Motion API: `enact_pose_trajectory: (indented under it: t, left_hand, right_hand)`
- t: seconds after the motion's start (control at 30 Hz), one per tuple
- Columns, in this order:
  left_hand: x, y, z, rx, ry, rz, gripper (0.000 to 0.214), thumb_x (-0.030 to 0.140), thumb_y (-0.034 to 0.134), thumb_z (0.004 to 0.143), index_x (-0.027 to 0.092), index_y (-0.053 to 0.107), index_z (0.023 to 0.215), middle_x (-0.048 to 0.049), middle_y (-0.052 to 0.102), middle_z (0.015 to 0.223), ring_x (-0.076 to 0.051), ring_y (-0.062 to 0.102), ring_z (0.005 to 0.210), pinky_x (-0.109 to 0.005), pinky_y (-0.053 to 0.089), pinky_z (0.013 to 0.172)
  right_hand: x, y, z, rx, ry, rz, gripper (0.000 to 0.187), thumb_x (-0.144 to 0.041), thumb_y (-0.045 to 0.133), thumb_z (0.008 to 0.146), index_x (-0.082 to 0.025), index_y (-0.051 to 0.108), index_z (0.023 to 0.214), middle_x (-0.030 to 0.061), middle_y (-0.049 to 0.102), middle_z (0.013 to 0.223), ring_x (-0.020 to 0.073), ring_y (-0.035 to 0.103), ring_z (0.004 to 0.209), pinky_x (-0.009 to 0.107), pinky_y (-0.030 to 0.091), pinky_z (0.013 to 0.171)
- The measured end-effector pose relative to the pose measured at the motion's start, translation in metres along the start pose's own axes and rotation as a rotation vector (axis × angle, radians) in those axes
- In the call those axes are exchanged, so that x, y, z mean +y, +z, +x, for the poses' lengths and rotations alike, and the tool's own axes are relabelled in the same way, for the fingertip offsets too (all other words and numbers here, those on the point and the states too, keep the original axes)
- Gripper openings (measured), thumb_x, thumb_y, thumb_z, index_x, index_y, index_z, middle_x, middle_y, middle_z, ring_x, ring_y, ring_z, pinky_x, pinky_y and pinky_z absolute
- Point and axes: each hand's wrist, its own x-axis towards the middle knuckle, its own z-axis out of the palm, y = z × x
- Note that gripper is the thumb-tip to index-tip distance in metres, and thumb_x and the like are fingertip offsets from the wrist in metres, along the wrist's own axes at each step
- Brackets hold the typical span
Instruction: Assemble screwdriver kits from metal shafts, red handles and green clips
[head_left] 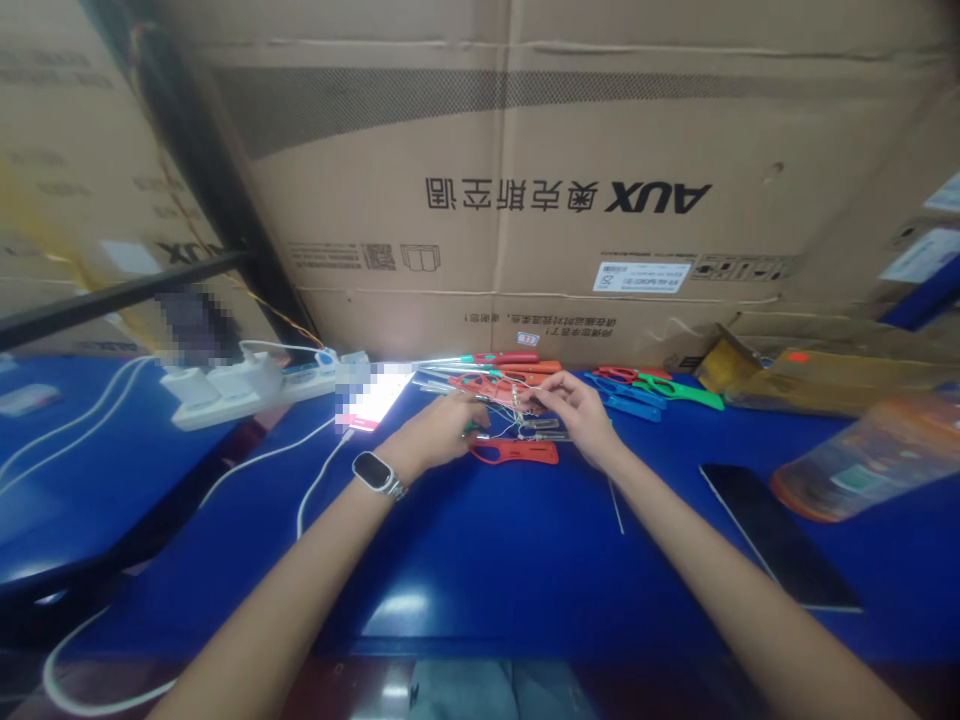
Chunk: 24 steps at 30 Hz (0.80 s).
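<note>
My left hand (452, 428), with a watch on the wrist, has its fingers curled together at the left of a cluster of small parts. What they grip is hidden, though a bit of green shows beside them. My right hand (576, 408) pinches a thin pale wire (523, 384) above the cluster. Between the hands lie small metal parts (538, 425) with fine wires. Just below them rests an orange handle-shaped plastic shell (517, 452). Behind the hands are long-necked lighters (499, 358) with red and orange handles and metal rods.
A lit phone (379, 397) and a power strip (259, 392) with white cables are at the left. Blue, red and green handle shells (645, 388) lie to the right. A dark phone (776, 535) and a blurred orange-lidded jar (870, 460) sit further right. Cardboard (480, 130) stands behind.
</note>
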Motion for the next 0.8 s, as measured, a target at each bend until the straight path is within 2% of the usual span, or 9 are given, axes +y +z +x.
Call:
enact_pose_trajectory:
  t: [0.07, 0.17, 0.3, 0.4, 0.57, 0.63, 0.73, 0.8]
  left_hand:
    - [-0.001, 0.001, 0.007, -0.055, -0.047, 0.040, 0.022, 0.005, 0.061, 0.071, 0.022, 0.071, 0.081, -0.0073, 0.070, 0.090, -0.028, 0.065, 0.090, -0.038, 0.050, 0.080]
    - [-0.003, 0.003, 0.010, -0.104, -0.094, 0.087, 0.020, 0.007, 0.062, 0.071, 0.022, 0.071, 0.081, -0.0081, 0.071, 0.091, -0.029, 0.065, 0.091, -0.040, 0.049, 0.081]
    - [-0.004, 0.004, 0.007, -0.096, -0.105, 0.102, 0.015, 0.013, 0.066, 0.071, 0.022, 0.070, 0.082, -0.0077, 0.070, 0.094, -0.028, 0.064, 0.091, -0.040, 0.047, 0.082]
    - [-0.002, 0.003, 0.006, -0.088, -0.111, 0.075, 0.014, 0.016, 0.069, 0.070, 0.022, 0.070, 0.082, -0.0058, 0.069, 0.091, -0.027, 0.063, 0.086, -0.038, 0.046, 0.078]
    - [0.002, 0.002, 0.008, -0.139, -0.100, 0.044, 0.006, 0.019, 0.066, 0.077, 0.021, 0.070, 0.082, -0.0055, 0.067, 0.091, -0.025, 0.062, 0.087, -0.037, 0.046, 0.078]
    - [0.004, 0.002, 0.006, -0.080, -0.055, -0.013, 0.010, 0.019, 0.062, 0.080, 0.020, 0.069, 0.087, -0.0069, 0.067, 0.096, -0.025, 0.061, 0.090, -0.037, 0.046, 0.081]
    - [0.009, 0.001, 0.000, 0.098, 0.003, -0.212, 0.016, 0.017, 0.057, 0.083, 0.018, 0.066, 0.096, -0.0064, 0.067, 0.098, -0.021, 0.061, 0.089, -0.034, 0.047, 0.081]
    - [0.012, 0.001, -0.004, 0.161, -0.031, -0.395, 0.019, 0.016, 0.056, 0.082, 0.017, 0.062, 0.100, -0.0039, 0.067, 0.090, -0.018, 0.060, 0.079, -0.030, 0.048, 0.075]
  right_hand:
    - [0.002, -0.003, -0.005, -0.010, 0.040, 0.004, 0.035, -0.051, 0.072, 0.077, -0.021, 0.054, 0.080, 0.0025, 0.071, 0.080, 0.0163, 0.068, 0.064, 0.032, 0.054, 0.066]
    - [0.006, -0.006, -0.012, -0.035, 0.050, -0.091, 0.034, -0.051, 0.070, 0.079, -0.021, 0.054, 0.080, -0.0019, 0.063, 0.072, 0.0104, 0.054, 0.049, 0.026, 0.046, 0.051]
    - [0.008, -0.008, -0.022, -0.106, -0.024, -0.354, 0.023, -0.042, 0.061, 0.087, -0.021, 0.058, 0.082, -0.0022, 0.058, 0.070, 0.0111, 0.050, 0.056, 0.025, 0.040, 0.054]
    - [0.006, -0.006, -0.025, -0.188, -0.031, -0.503, 0.022, -0.040, 0.057, 0.091, -0.020, 0.061, 0.083, -0.0019, 0.057, 0.069, 0.0115, 0.047, 0.057, 0.025, 0.036, 0.054]
    - [0.003, 0.011, -0.015, -0.226, -0.023, -0.558, 0.028, -0.043, 0.053, 0.093, -0.019, 0.059, 0.078, -0.0031, 0.052, 0.063, 0.0111, 0.044, 0.054, 0.024, 0.033, 0.054]
    - [0.001, 0.022, -0.010, -0.242, -0.048, -0.570, 0.027, -0.042, 0.052, 0.093, -0.019, 0.059, 0.081, -0.0031, 0.052, 0.063, 0.0112, 0.045, 0.055, 0.024, 0.033, 0.055]
    - [-0.008, 0.036, -0.006, -0.256, -0.077, -0.654, 0.019, -0.040, 0.053, 0.091, -0.021, 0.054, 0.096, -0.0043, 0.053, 0.066, 0.0122, 0.048, 0.056, 0.024, 0.032, 0.055]
    - [-0.014, 0.041, -0.006, -0.256, -0.113, -0.725, 0.027, -0.035, 0.053, 0.088, -0.021, 0.046, 0.110, -0.0021, 0.057, 0.077, 0.0138, 0.051, 0.060, 0.025, 0.034, 0.056]
